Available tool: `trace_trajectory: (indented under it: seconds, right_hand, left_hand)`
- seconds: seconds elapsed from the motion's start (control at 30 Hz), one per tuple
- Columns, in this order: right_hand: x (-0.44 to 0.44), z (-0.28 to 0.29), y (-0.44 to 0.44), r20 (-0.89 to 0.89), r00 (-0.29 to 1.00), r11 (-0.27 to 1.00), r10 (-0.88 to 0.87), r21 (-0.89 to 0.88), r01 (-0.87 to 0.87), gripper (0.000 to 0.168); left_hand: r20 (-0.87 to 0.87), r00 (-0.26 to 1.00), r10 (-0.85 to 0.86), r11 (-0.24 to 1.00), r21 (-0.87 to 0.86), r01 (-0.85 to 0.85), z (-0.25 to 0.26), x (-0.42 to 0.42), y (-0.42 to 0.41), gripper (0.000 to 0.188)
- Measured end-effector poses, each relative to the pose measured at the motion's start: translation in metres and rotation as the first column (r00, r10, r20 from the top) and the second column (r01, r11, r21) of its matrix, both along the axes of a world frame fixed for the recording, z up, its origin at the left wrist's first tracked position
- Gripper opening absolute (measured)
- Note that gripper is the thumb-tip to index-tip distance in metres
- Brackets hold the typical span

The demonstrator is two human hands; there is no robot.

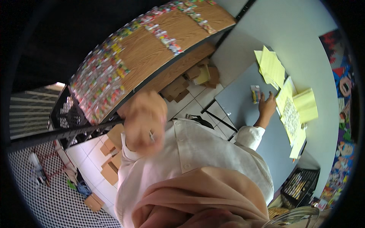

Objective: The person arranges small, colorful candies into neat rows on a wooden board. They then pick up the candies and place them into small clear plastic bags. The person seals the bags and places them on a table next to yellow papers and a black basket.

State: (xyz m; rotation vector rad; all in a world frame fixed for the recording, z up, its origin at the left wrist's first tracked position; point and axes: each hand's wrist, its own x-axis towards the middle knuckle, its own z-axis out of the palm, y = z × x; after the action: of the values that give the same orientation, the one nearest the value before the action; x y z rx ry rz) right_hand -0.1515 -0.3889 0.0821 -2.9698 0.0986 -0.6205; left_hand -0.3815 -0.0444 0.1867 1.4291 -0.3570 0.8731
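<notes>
My left hand (146, 122) is raised close in front of me, blurred and with a ring on one finger; whether anything is in it does not show. My right hand (267, 102) rests on the grey table (245, 102), fingers apart and holding nothing visible. Just left of its fingers lies a small clear packet (255, 94) with coloured pieces inside. Yellow sheets of paper (272, 67) lie beyond that hand. To its right, another sheet bearing dense handwriting (291, 116) overlaps more yellow paper (305, 105).
A wood-topped table (155, 57) carries rows of small packets of colourful sweets (99, 82). Cardboard boxes (176, 87) sit on the tiled floor beneath. Black plastic crates (67, 109) stand at the left; a black basket (300, 185) is at the lower right.
</notes>
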Motion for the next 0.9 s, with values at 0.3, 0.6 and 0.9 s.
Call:
trace_trajectory:
  seconds: [0.3, 0.6, 0.9]
  right_hand:
    - [0.01, -0.012, -0.01, -0.228, 0.901, 0.806, 0.368, 0.562, -0.186, 0.04]
    - [-0.006, 0.015, 0.101, -0.019, 0.627, 0.25, 0.779, 0.926, -0.283, 0.022]
    - [-0.101, 0.026, 0.278, 0.209, 0.05, -0.195, 0.977, 0.961, -0.196, 0.026]
  left_hand:
    - [-0.604, 0.795, 0.054, 0.997, -0.008, -0.074, -0.099, 0.053, 0.007, 0.017]
    - [-0.688, 0.689, 0.227, 0.955, 0.017, -0.297, -0.112, 0.027, 0.032, 0.019]
    - [-0.509, 0.86, 0.038, 0.901, -0.356, -0.25, -0.083, 0.024, 0.029, 0.017]
